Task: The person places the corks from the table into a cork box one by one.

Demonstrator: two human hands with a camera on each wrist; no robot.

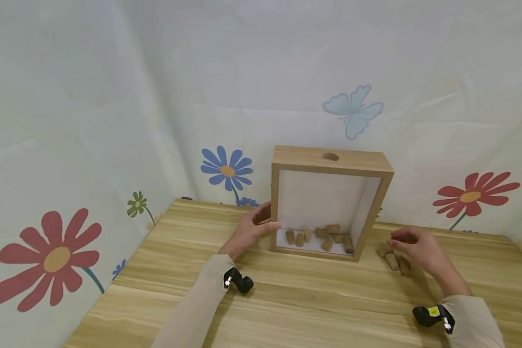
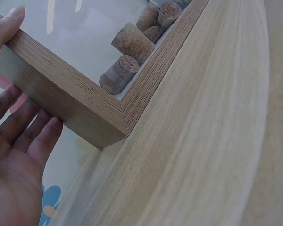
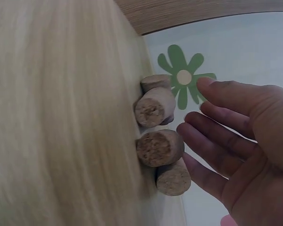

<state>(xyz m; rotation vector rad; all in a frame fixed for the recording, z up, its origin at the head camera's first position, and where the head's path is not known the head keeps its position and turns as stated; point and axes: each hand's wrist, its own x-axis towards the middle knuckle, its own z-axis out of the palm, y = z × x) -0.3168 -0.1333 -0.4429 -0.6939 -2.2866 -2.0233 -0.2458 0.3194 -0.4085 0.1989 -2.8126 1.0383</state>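
A wooden shadow box (image 1: 334, 166) with a clear front and a round hole (image 1: 330, 157) in its top stands upright on the table. Several wine corks (image 1: 327, 243) lie inside along its bottom. My left hand (image 1: 249, 233) holds the box's left side, its thumb (image 2: 12, 23) on the front frame and its fingertips against the side panel. To the right of the box, a small pile of loose corks (image 1: 391, 261) rests on the table. Over this pile hovers my right hand (image 1: 426, 251); its relaxed fingers (image 3: 217, 136) hold nothing, right beside the corks.
The wood-grain table (image 1: 287, 299) runs under both forearms. A pale curtain (image 1: 261, 87) printed with flowers and a butterfly hangs close behind the box and along the left. Each wrist carries a small black camera, such as the left camera (image 1: 240, 281).
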